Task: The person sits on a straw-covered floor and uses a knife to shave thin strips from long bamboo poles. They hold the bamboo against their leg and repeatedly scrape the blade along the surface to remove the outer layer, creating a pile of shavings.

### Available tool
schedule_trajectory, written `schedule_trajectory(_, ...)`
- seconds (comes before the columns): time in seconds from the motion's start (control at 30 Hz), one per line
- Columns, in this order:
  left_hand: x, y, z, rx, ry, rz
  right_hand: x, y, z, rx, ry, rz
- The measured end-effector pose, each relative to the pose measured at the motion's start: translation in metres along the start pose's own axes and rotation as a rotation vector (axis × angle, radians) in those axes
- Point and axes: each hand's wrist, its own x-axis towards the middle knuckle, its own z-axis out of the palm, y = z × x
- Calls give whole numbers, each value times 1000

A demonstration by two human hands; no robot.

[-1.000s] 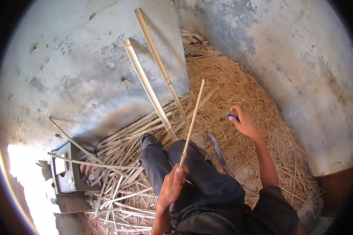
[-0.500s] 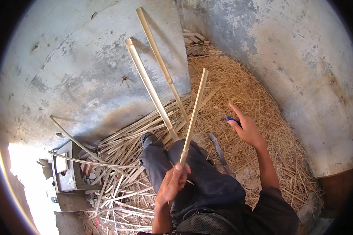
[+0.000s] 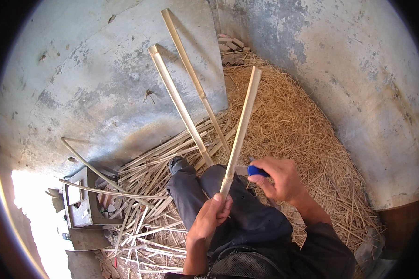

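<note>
My left hand [image 3: 209,216] is closed round the lower end of a split bamboo strip [image 3: 241,132], which rises from above my lap and leans to the right. A joint shows on the strip a little above my fingers. In my right hand [image 3: 282,180] is a knife with a blue handle [image 3: 257,171]. Its short blade [image 3: 241,170] points left and meets or passes close by the strip near the joint; I cannot tell if it touches. Two longer bamboo strips [image 3: 176,95] lean against the wall beyond my knees.
Thin bamboo slats [image 3: 144,162] lie heaped on the left, beside a grey box-like frame [image 3: 91,197]. A broad pile of straw-like shavings [image 3: 293,116] covers the floor ahead and to the right. Worn plaster walls [image 3: 102,69] rise on both sides.
My right hand has come left and down, bringing the knife from over the shavings to the bamboo strip. The strip's top has swung right and slightly up.
</note>
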Motion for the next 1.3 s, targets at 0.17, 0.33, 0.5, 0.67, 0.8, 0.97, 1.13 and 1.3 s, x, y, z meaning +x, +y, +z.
schedule_trajectory(0.17,-5,7,21,239,175,106,0,-7,10,-67,-29,-67)
schedule_trajectory(0.33,-4,10,31,470,281,272,-1,-6,19,-48,23,-124)
schedule_trajectory(0.5,-2,10,32,469,289,228,-2,-3,20,-101,13,-118)
schedule_trajectory(0.67,-2,6,31,486,295,207,-1,3,19,-148,12,-106)
schedule_trajectory(0.8,-5,1,31,517,307,205,3,14,21,-138,80,-120)
schedule_trajectory(0.97,-8,-3,28,544,325,182,7,20,16,-184,55,-125)
schedule_trajectory(1.13,-25,-6,29,569,301,87,24,52,2,-217,207,-53)
schedule_trajectory(1.3,-39,-11,26,607,287,28,37,92,-13,-264,312,-53)
